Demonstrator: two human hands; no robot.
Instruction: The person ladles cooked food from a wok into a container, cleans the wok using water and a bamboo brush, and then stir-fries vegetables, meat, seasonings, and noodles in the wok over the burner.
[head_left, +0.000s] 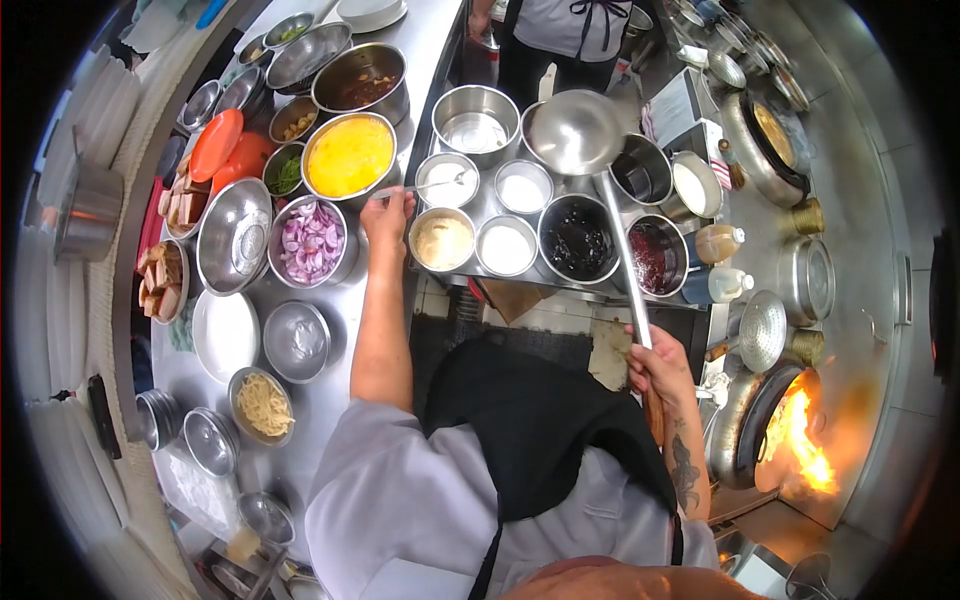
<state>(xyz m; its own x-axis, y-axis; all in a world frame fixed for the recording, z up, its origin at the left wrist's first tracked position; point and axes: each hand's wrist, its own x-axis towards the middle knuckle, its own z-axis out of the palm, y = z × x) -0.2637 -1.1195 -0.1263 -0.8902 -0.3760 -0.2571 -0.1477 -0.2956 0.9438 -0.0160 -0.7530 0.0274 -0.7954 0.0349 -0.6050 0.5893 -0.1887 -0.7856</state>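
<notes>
My left hand (388, 215) is closed around the handle of a small metal spoon (428, 185). The spoon's tip reaches into a steel container of white powder (450, 170). My right hand (660, 362) grips the wooden-ended handle of a large steel ladle (577, 132). The ladle's bowl is raised over the back containers and partly hides a pot behind it. Close by stand a tub of tan powder (442, 241), two more tubs of white seasoning (506, 247), a pot of dark contents (579, 238) and a pot of dark red bits (654, 256).
On the left counter are a pot of beaten egg (349, 156), chopped red onion (309, 243), a bowl of noodles (262, 404) and a colander (235, 237). Flames rise from a wok (790, 430) at right. Bottles (718, 285) and a skimmer (763, 330) lie nearer. Another person (570, 40) stands ahead.
</notes>
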